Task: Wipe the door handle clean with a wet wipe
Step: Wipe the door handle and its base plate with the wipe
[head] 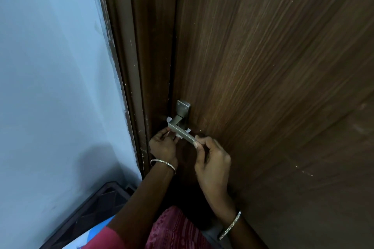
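A grey metal lever door handle on its backplate sticks out from the brown wooden door. A white wet wipe is wrapped under and behind the lever, with bits showing at the bend and near the door. My left hand is below the bend, fingers closed on the wipe. My right hand pinches the free end of the lever between thumb and fingers. Both wrists wear silver bangles.
The dark door frame runs along the left of the door, with a pale blue wall beside it. A dark plastic crate-like object sits low on the left. Pink clothing is at the bottom.
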### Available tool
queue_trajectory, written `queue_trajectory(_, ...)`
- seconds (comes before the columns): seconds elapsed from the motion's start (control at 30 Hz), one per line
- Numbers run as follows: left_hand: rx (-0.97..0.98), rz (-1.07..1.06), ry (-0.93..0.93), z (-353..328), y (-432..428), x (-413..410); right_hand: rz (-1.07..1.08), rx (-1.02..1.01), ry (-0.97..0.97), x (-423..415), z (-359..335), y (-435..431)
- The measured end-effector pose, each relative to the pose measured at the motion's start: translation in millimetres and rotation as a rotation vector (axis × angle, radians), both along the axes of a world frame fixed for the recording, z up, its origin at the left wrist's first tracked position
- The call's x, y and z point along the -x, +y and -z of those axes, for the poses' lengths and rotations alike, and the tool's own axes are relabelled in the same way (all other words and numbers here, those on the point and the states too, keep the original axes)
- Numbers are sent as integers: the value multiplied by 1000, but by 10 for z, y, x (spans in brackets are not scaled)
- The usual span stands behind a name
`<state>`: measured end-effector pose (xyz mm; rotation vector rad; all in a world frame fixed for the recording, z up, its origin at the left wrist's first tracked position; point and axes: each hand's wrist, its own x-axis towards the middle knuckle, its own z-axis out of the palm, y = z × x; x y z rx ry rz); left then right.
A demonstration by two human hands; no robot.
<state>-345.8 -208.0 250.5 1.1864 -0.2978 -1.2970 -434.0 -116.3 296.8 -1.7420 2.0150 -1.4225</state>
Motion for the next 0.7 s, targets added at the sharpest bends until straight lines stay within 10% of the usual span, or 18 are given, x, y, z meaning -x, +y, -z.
queue_trajectory(0.37, 277, -33, -905, -157, 107, -119, -19, -7, -26, 1, 2, 6)
queue_trajectory(0.7, 673, 16, -1188, -460, 40, -321, -14, -13, -54, -10, 6, 9)
